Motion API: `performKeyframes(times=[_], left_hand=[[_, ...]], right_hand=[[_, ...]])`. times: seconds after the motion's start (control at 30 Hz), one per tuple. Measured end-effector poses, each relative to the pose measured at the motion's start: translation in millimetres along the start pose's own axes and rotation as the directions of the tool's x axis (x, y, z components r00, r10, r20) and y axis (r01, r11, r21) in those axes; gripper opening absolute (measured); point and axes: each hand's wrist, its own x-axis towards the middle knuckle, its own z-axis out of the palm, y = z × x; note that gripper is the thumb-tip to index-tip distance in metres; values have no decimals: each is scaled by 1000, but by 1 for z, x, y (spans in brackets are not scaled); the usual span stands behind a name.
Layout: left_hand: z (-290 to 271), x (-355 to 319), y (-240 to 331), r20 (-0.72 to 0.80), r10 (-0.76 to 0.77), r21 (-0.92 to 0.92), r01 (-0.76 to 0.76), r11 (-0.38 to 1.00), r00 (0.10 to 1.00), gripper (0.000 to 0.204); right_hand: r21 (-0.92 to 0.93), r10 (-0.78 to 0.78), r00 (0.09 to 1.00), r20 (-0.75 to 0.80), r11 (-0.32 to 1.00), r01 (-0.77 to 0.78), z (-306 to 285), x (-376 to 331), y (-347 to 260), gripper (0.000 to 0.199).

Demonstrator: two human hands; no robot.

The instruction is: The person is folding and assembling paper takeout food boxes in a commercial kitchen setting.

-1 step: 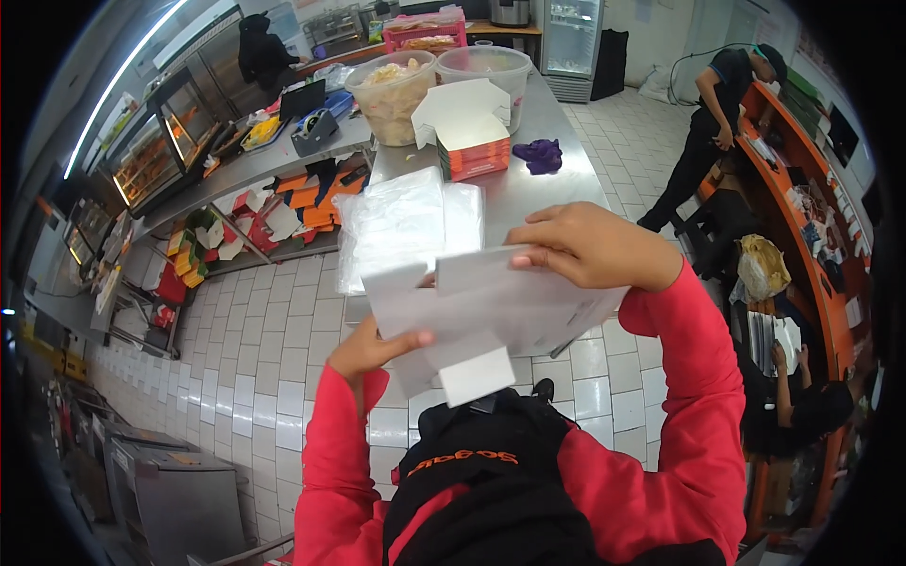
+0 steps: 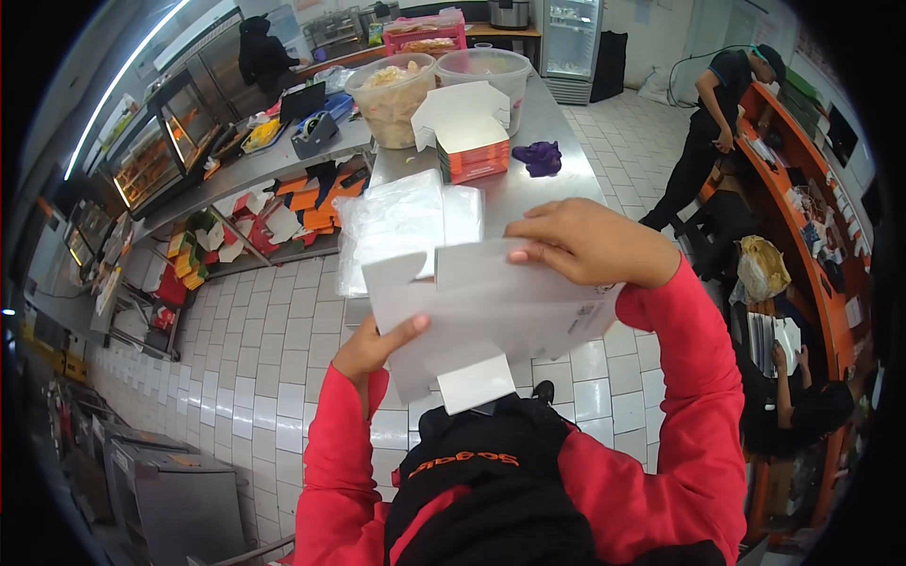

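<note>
White carton blank: held up on the near side of the plastic bag stack, overlapping its near edge in view; contact cannot be told.
Blank's long axis: roughly left to right, with a short tab pointing toward the wearer.
Left hand: near side of the stack, thumb on the blank's left part, fingers hidden behind it.
Right hand: right of the stack, pinching the blank's top edge.
Nearer the wearer: left hand.
Red-sided cartons: beyond the stack.
</note>
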Motion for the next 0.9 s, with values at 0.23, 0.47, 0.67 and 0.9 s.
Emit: performKeyframes(times=[0.23,0.47,0.67,0.9], left_hand=[[33,20,23,-169,-265,-387,183,904,949,59],[41,34,25,-12,-133,-600,99,794,991,63],[32,28,4,-78,-283,-518,204,831,956,42],[41,31,21,-27,-199,-642,136,755,980,41]], right_hand=[[-96,2,968,-252,995,-27,38,19,-5,25],[-301,-147,665,-732,946,-122,111,15,-19,9],[-231,-113,670,-734,969,-90,134,1,-17,5],[-268,-182,628,-757,962,-44,145,-3,-23,11]])
